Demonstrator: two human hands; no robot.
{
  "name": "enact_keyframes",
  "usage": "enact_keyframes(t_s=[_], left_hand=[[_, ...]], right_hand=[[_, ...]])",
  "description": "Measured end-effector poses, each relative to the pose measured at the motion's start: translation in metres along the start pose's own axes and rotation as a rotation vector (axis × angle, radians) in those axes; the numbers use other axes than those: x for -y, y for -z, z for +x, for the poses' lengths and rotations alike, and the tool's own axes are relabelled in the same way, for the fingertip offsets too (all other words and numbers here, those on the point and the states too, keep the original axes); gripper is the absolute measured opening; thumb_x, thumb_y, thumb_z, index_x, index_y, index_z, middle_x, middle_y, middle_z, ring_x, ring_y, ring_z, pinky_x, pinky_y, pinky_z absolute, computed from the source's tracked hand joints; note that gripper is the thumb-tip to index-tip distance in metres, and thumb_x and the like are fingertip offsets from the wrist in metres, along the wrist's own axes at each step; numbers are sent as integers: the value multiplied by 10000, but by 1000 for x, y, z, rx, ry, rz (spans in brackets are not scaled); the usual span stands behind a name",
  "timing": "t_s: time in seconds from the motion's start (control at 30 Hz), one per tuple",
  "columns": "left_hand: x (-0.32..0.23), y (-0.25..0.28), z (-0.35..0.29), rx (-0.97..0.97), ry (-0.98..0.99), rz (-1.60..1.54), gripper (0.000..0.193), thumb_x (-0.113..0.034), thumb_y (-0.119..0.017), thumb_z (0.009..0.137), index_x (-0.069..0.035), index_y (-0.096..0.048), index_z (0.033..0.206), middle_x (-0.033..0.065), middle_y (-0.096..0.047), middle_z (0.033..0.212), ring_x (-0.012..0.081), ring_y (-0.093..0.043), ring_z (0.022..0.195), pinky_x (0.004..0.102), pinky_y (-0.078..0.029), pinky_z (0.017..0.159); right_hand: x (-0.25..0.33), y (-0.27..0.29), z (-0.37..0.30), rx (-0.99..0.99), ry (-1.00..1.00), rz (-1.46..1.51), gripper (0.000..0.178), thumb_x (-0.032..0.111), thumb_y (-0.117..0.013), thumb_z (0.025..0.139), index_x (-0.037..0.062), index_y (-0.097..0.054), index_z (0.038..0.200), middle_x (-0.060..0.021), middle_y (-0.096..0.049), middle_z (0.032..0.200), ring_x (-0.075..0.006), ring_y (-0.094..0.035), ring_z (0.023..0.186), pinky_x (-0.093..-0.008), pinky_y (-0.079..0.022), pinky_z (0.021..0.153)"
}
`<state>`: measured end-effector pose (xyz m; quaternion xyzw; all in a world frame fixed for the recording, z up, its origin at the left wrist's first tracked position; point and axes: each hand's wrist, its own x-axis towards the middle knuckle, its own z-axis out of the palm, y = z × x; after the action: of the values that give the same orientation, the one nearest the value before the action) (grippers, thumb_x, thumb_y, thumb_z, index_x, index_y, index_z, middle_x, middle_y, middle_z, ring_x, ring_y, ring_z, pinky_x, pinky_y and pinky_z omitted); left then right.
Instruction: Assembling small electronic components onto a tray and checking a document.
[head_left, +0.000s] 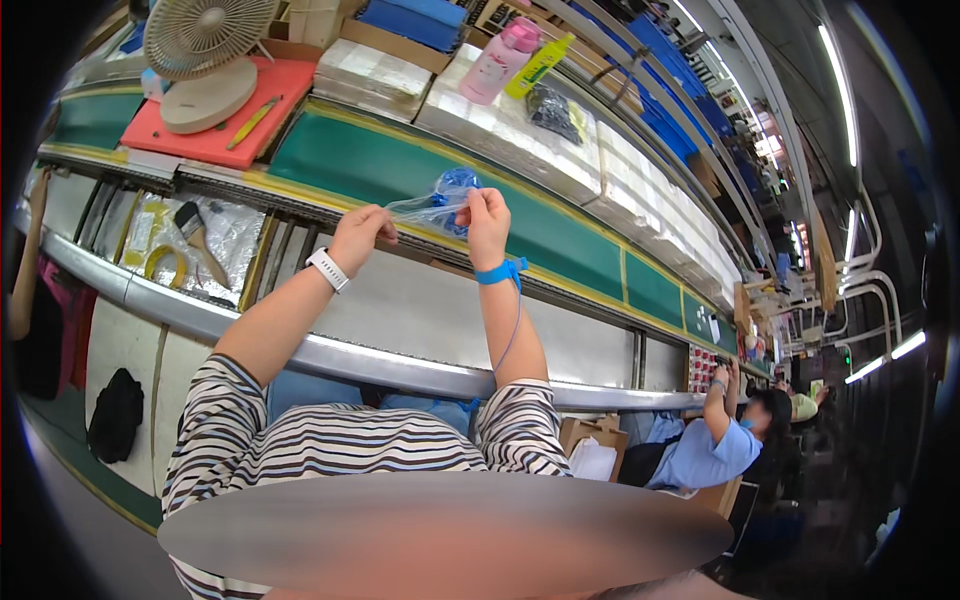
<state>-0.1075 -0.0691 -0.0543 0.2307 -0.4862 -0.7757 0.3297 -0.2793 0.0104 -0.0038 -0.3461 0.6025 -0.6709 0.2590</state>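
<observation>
A clear plastic bag [425, 212] is stretched between my two hands over the near edge of the green conveyor belt. Something blue [458, 181] shows in or behind the film; its kind I cannot make out. My left hand [362, 238], with a white watch at the wrist, has its fingers closed on the bag's left end. At the other end my right hand [487, 225] pinches the film between thumb and fingers. A blue wrist strap [502, 271] with a thin cord sits on my right wrist.
Left, a fan [208, 95] stands on a red board [225, 125]. Below it a tray holds a brush [200, 240] and a yellow tape roll [165, 265]. White foam boxes [555, 165] line the far side, bearing a pink bottle [500, 62]. A co-worker [715, 445] sits at right.
</observation>
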Motion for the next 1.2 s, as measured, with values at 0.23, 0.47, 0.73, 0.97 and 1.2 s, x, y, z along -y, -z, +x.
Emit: enact_keyframes(t_s=[0.23,0.47,0.73,0.97,1.2], left_hand=[[-6,-6,-8,-14,68,-36,249,-186,-427,897,-16,-536,751,74,-594,753,140,-560,681,261,-465,690],[-3,-5,-10,103,-58,187,304,-268,-404,923,-21,-555,832,49,-591,793,99,-514,687,240,-434,685],[-1,-6,-9,166,-33,204,316,-279,-412,922,-15,-554,824,36,-583,766,96,-505,675,234,-425,666],[0,-6,-11,169,-8,227,317,-279,-424,918,-7,-555,822,42,-586,759,101,-513,683,240,-429,669],[3,-7,-11,189,-9,231,324,-290,-430,917,-10,-557,816,43,-590,760,101,-509,682,242,-428,668]], right_hand=[[21,3,4,-10,-20,522,214,200,-462,894,94,-470,708,-22,-508,633,-124,-487,562,-243,-400,523],[63,68,49,-400,319,489,273,217,-415,899,82,-443,663,-30,-465,564,-113,-417,486,-245,-329,474],[52,53,87,-335,383,230,299,189,-458,891,79,-458,613,-4,-463,532,-80,-407,488,-233,-313,470],[-6,18,70,-48,181,18,237,221,-494,888,26,-598,803,-27,-572,667,-81,-519,616,-225,-398,545],[-48,100,86,-368,287,-816,356,286,-535,825,-35,-585,971,-184,-619,898,-315,-583,816,-379,-449,756]])
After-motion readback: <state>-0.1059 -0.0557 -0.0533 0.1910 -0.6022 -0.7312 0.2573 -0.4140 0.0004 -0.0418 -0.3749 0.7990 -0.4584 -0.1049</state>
